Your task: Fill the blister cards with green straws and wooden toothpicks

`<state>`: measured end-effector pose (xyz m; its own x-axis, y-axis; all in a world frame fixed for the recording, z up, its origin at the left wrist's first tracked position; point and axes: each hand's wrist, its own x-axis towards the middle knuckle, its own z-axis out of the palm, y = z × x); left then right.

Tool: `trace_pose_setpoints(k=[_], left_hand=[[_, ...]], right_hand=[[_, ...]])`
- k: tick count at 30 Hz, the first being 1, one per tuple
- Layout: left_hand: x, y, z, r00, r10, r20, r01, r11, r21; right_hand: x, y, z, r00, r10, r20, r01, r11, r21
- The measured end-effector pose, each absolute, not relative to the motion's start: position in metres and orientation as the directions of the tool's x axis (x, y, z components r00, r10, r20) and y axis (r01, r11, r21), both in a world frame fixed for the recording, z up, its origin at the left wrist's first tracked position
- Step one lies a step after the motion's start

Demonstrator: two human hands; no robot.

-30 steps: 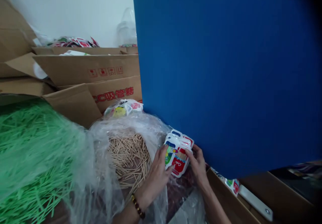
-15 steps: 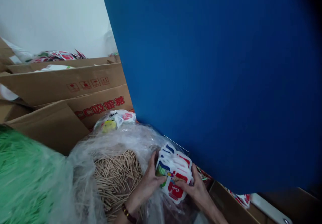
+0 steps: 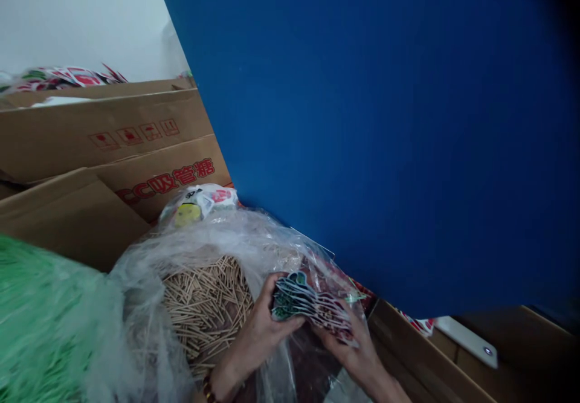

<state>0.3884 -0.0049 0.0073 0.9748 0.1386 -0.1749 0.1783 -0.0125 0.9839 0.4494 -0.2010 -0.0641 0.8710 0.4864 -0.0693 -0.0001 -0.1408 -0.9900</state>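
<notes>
Both my hands hold a stack of small printed packets, now tipped so I see its edges. My left hand grips the stack's left end, fingers curled round it. My right hand holds the right end from below, fingers closed on it. The stack sits low in the view, just above a clear plastic bag that holds a heap of tan wooden sticks. A beaded bracelet shows on my left wrist.
A big blue panel fills the right and top. Cardboard boxes with red print stand at the left and back, printed packets piled on top. A mass of green sticks lies at lower left. A bagged bundle rests behind the sticks.
The stack has been turned from face-on to edge-on and lowered slightly between my hands. The view has swung left, so the blue panel covers more of the picture.
</notes>
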Motion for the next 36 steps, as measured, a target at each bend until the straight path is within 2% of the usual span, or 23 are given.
trace_pose_setpoints(k=[2,4,8,12,16,19,21,24,26,32,36], left_hand=[[0.388,-0.011,0.015,0.978,0.157,-0.138,0.142,-0.017,0.99],[0.385,-0.014,0.016,0.981,0.117,-0.154,0.159,-0.036,0.987],[0.378,-0.012,-0.002,0.97,0.04,-0.238,0.241,-0.088,0.967],[0.383,-0.01,-0.018,0.98,0.05,-0.195,0.199,-0.116,0.973],[0.387,-0.016,-0.015,0.98,0.07,-0.186,0.188,-0.02,0.982],[0.382,-0.022,-0.001,0.979,0.129,-0.156,0.158,-0.003,0.987],[0.377,-0.025,0.006,0.979,0.154,-0.132,0.141,-0.045,0.989],[0.372,-0.026,0.002,0.981,0.094,-0.17,0.176,-0.052,0.983],[0.371,-0.025,-0.009,0.979,0.081,-0.186,0.192,-0.066,0.979],[0.377,-0.022,-0.03,0.98,0.083,-0.18,0.186,-0.074,0.98],[0.373,-0.024,-0.016,0.975,0.13,-0.179,0.192,-0.094,0.977]], right_hand=[[0.459,-0.209,-0.05,0.828,0.557,-0.06,0.015,-0.129,-0.992],[0.466,-0.22,-0.041,0.79,0.607,-0.081,0.014,-0.15,-0.989],[0.467,-0.232,-0.049,0.84,0.527,-0.128,-0.021,-0.204,-0.979],[0.462,-0.224,-0.061,0.861,0.491,-0.131,-0.045,-0.184,-0.982],[0.462,-0.21,-0.053,0.853,0.509,-0.114,-0.026,-0.177,-0.984],[0.462,-0.212,-0.043,0.862,0.502,-0.073,0.028,-0.19,-0.981],[0.463,-0.221,-0.041,0.838,0.542,-0.06,0.059,-0.199,-0.978],[0.468,-0.234,-0.049,0.752,0.648,-0.124,0.065,-0.259,-0.964],[0.47,-0.238,-0.058,0.731,0.667,-0.142,0.074,-0.285,-0.956],[0.467,-0.224,-0.069,0.791,0.601,-0.111,0.056,-0.253,-0.966],[0.465,-0.218,-0.066,0.88,0.47,-0.07,0.074,-0.282,-0.957]])
